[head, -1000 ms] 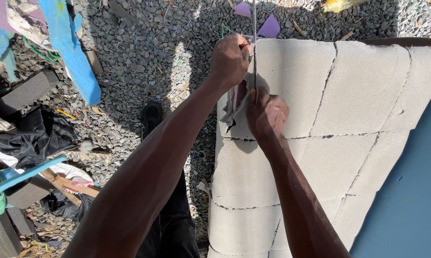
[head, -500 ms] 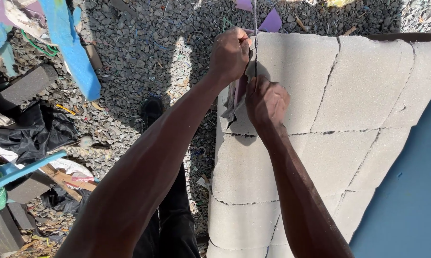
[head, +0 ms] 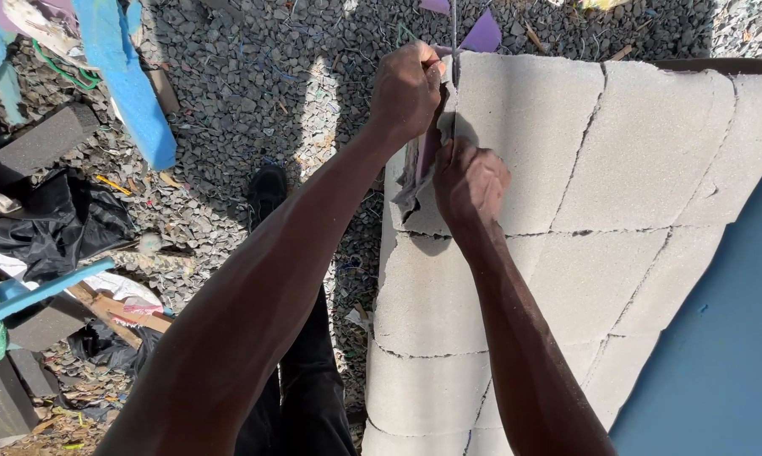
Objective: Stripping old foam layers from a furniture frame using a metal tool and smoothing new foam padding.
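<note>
Cord (head: 454, 25) runs vertically at 12 o'clock, over the block wall (head: 584, 203). Left hand (head: 408, 89) fingers clamped on it; right hand (head: 470, 181) grips it just below, at 6 o'clock.

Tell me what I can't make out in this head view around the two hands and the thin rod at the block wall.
- Thin rod: its upper end is cut off by the top edge, its lower end hidden behind the right hand.
- Left hand: its fingers curl away from the camera, so the grip is hidden.
- Block wall: its base is cut off by the bottom edge.
- Black shoe: partly covered by the left forearm.
</note>
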